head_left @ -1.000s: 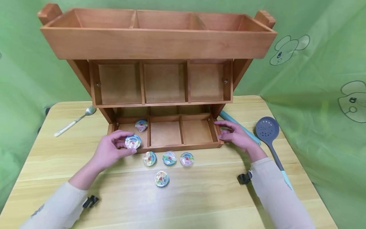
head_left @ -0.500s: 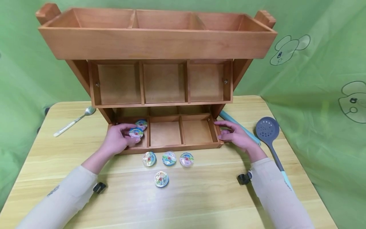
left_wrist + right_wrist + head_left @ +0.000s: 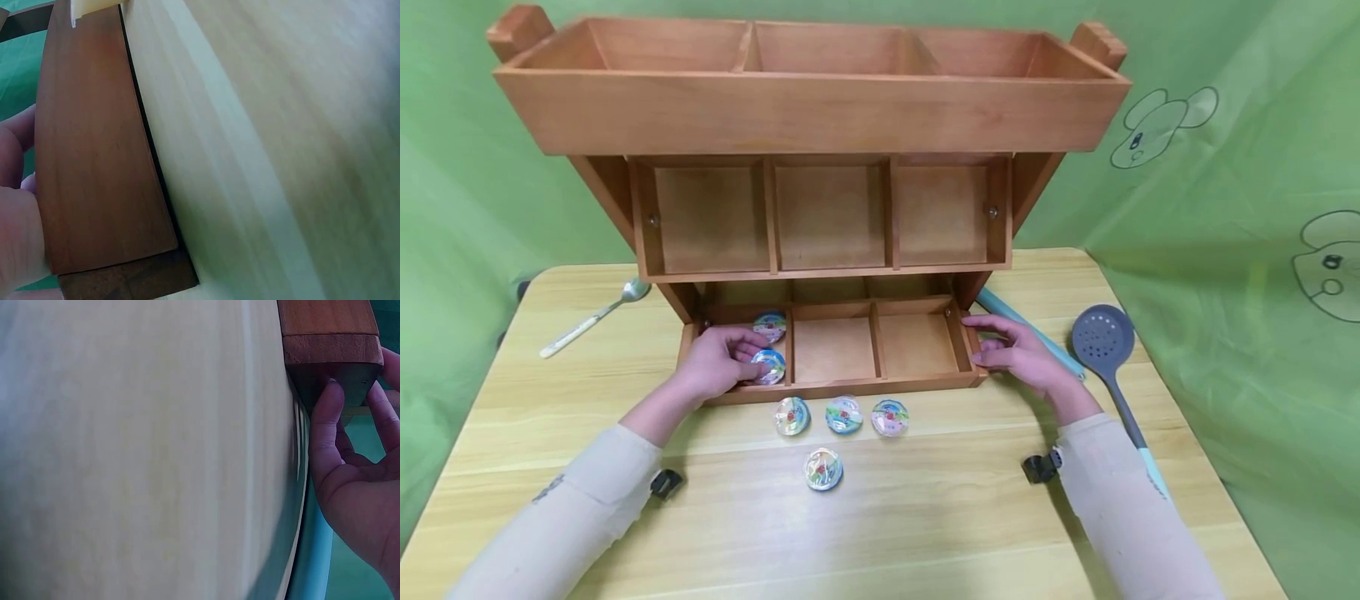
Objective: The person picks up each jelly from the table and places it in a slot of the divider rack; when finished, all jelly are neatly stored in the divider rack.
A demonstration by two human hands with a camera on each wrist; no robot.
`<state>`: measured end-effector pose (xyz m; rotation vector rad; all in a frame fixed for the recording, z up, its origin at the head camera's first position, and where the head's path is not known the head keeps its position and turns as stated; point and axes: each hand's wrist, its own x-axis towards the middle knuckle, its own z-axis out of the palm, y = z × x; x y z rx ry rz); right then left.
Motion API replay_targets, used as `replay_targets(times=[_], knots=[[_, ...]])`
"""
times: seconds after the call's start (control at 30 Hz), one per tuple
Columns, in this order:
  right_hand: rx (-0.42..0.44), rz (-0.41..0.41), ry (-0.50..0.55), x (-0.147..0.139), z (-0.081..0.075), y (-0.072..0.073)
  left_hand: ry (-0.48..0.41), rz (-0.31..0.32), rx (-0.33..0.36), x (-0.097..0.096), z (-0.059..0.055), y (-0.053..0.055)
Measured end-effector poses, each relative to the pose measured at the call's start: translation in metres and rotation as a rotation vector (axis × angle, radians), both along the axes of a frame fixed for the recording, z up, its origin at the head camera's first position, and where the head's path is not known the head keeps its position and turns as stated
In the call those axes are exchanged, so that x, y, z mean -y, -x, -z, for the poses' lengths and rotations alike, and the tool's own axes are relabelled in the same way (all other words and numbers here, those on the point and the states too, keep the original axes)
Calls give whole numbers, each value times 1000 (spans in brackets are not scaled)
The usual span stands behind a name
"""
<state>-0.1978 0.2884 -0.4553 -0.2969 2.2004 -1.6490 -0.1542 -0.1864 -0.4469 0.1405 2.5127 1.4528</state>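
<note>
In the head view my left hand [image 3: 718, 362] pinches a small jelly cup [image 3: 769, 367] with a shiny printed lid, low in the bottom tray's left compartment. Another jelly cup [image 3: 771, 326] lies just behind it in the same compartment. My right hand [image 3: 1026, 354] rests its thumb and fingertips against the right end of the wooden rack's bottom tray [image 3: 880, 387]; the right wrist view shows the thumb [image 3: 326, 422] on that end. In the left wrist view the tray's front board [image 3: 103, 156] hides most of the hand and the cup.
Several more jelly cups [image 3: 823, 469] lie on the table before the rack. A spoon [image 3: 597, 321] is at left. A slotted skimmer [image 3: 1102, 337] and a light-blue rod [image 3: 1030, 329] lie at right. The rack's middle tray [image 3: 831, 272] and top tray [image 3: 812, 112] overhang the bottom one.
My left hand has carried its jelly cup from above the tray's front edge rightward and down into the left compartment, in front of the other cup. The right hand has stayed put.
</note>
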Motion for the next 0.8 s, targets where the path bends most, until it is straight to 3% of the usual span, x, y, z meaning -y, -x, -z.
replay_targets(times=[0.4, 0.5, 0.6, 0.8], knots=[[-11, 1, 0, 0, 3, 0, -18, 87, 48, 2, 5, 2], [-15, 5, -6, 0, 2, 0, 11, 98, 32, 2, 4, 1], [-14, 7, -9, 1, 2, 0, 55, 76, -37, 0, 0, -4], [-11, 5, -5, 1, 1, -1, 97, -58, -304, -8, -9, -27]])
